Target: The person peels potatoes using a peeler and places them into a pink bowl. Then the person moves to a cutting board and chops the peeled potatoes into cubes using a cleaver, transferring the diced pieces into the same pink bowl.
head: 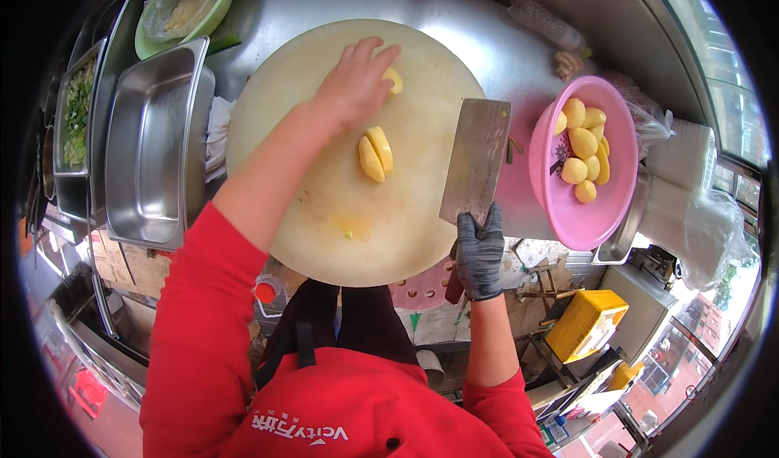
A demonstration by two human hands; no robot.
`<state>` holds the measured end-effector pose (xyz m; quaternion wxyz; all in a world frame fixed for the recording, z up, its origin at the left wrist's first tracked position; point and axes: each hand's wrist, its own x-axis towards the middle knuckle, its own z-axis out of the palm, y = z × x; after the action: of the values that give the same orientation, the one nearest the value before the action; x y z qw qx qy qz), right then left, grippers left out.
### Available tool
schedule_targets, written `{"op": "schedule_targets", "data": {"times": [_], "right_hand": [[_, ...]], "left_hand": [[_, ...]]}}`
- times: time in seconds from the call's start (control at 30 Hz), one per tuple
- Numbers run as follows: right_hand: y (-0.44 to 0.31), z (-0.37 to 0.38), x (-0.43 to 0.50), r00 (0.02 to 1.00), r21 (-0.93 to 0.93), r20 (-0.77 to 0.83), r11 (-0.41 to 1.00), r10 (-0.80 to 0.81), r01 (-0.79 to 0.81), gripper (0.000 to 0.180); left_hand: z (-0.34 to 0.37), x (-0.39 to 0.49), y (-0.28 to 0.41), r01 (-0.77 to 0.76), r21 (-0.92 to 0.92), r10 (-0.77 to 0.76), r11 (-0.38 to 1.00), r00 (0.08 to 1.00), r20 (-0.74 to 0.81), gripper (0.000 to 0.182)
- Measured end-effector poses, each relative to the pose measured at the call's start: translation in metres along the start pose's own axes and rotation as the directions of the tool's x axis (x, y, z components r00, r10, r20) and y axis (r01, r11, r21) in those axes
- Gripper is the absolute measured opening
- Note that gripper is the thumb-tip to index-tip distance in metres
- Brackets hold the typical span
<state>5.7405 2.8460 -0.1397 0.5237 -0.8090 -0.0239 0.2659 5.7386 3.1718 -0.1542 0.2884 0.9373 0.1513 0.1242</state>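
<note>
My right hand (481,254), in a grey knit glove, grips the handle of a broad Chinese cleaver (476,157). Its blade lies flat-side up over the right edge of a round, pale chopping board (274,111). My bare left hand (358,81) is over the far part of the board with its fingers spread. Beside its thumb is a peeled potato piece (395,82), partly covered by the hand; whether they touch is hard to tell. Nearer me, a peeled potato (375,154) cut lengthwise in two sits mid-board, its parts leaning together.
Right of the board, a pink plastic basin (621,214) holds several peeled potatoes (583,143). An empty steel pan (155,147) stands left, past a white cloth (219,135). Chopped greens (79,117) fill another pan. A green bowl (228,1) and a plastic bottle (544,23) are farther back.
</note>
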Motion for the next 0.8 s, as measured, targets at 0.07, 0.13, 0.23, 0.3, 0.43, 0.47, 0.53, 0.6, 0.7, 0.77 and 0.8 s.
{"op": "schedule_targets", "data": {"times": [0.07,0.13,0.23,0.3,0.43,0.47,0.53,0.6,0.7,0.77,0.8], "right_hand": [[0.012,-0.001,0.0,1.0,-0.077,0.007,0.997,-0.022,0.022,0.037],[0.024,-0.002,0.0,1.0,-0.171,-0.005,0.985,0.0,-0.001,0.039],[0.039,-0.002,0.002,0.977,-0.182,0.012,0.96,-0.213,0.211,0.04],[0.045,-0.003,0.006,0.972,-0.213,0.007,0.949,-0.236,0.232,0.04],[0.051,-0.005,0.011,0.945,-0.266,0.019,0.91,-0.326,0.319,0.044],[0.052,-0.006,0.012,0.965,-0.261,0.021,0.931,-0.26,0.256,0.045],[0.053,-0.008,0.013,0.988,-0.247,0.027,0.957,-0.154,0.156,0.047],[0.055,-0.008,0.014,0.993,-0.224,0.029,0.968,-0.112,0.116,0.049],[0.055,-0.007,0.014,0.995,-0.21,0.029,0.973,-0.092,0.096,0.048],[0.051,-0.007,0.013,0.995,-0.192,0.043,0.976,-0.093,0.099,0.046],[0.047,-0.007,0.013,0.993,-0.171,0.057,0.979,-0.101,0.109,0.044]], "left_hand": [[-0.004,0.02,0.001,0.043,0.072,-0.054,0.997,0.984,0.167,0.034],[-0.011,0.033,0.003,0.084,0.141,-0.138,0.986,0.891,0.432,0.028],[-0.012,0.025,0.01,0.113,0.101,-0.151,0.989,0.789,0.595,0.013],[-0.011,0.016,0.011,-0.023,0.038,-0.002,0.999,0.828,0.561,0.009],[0.007,0.004,0.017,-0.375,-0.175,0.413,0.911,0.816,0.404,0.012],[0.008,0.0,0.017,-0.413,-0.22,0.467,0.884,0.756,0.458,0.015],[0.005,-0.012,0.016,-0.449,-0.296,0.53,0.843,0.602,0.598,0.024],[-0.005,-0.026,0.012,-0.337,-0.37,0.496,0.866,0.674,0.547,0.037],[-0.018,-0.034,0.003,-0.408,-0.308,0.511,0.859,0.669,0.54,0.056],[-0.02,-0.037,0.001,-0.423,-0.21,0.459,0.882,0.661,0.594,0.063],[-0.018,-0.039,0.003,-0.376,-0.159,0.387,0.913,0.669,0.635,0.063]]}}
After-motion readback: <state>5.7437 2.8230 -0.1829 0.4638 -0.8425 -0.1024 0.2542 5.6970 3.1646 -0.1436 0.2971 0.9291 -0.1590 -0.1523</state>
